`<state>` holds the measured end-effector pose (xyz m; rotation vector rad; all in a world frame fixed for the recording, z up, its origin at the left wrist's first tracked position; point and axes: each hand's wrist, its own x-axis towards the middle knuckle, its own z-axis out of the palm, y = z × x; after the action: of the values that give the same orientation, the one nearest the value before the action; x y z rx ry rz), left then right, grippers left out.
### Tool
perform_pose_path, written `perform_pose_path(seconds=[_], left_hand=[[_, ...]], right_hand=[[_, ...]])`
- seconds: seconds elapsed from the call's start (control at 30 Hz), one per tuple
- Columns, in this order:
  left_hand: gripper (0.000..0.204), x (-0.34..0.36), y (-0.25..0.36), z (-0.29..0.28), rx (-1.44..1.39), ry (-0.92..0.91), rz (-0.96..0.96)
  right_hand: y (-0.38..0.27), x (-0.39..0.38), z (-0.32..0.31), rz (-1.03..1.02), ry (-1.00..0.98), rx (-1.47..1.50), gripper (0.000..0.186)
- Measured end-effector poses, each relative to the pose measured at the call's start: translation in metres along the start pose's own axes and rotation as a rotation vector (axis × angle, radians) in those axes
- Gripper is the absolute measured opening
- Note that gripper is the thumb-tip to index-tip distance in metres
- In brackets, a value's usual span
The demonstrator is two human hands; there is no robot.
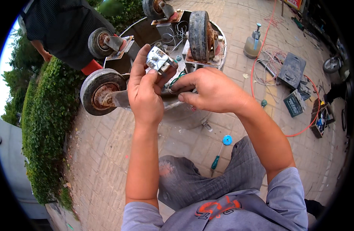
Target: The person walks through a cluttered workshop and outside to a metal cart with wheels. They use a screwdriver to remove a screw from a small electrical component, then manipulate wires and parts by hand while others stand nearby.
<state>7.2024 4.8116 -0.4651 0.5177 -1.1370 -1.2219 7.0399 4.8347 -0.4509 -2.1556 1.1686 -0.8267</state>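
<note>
My left hand is closed on a small square electrical part with a white face and metal terminals, held up between thumb and fingers. To its right my right hand is bent inward, thumb and forefinger pinched close together at a thin green wire. The fingertips partly hide where the wire ends. Both hands are over the near rim of a round metal drum. Rusty caster wheels stand on it, among them one at the near left and one at the right.
A green-handled screwdriver and a blue roll lie on the paving before my knees. At the right are a pump sprayer, an orange hose, a black case and a tool box. Another person stands far left by a hedge.
</note>
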Motion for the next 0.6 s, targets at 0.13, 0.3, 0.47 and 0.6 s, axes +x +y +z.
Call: perform_pose_path(seconds=[0.13,0.3,0.47,0.6], left_hand=[[0.048,0.002,-0.001,-0.001,0.019,0.009,-0.018],[0.047,0.001,-0.002,-0.003,0.014,0.013,-0.012],[0.046,0.000,-0.003,-0.001,0.020,0.043,0.023],[0.046,0.000,-0.003,-0.002,0.027,0.047,0.028]], right_hand=[[0.003,0.007,0.006,0.065,0.088,0.004,0.022],[0.007,0.013,0.017,0.023,0.214,-0.182,0.019],[0.016,0.016,0.021,0.017,0.271,-0.226,0.017],[0.016,0.019,0.026,0.009,0.326,-0.315,0.013]])
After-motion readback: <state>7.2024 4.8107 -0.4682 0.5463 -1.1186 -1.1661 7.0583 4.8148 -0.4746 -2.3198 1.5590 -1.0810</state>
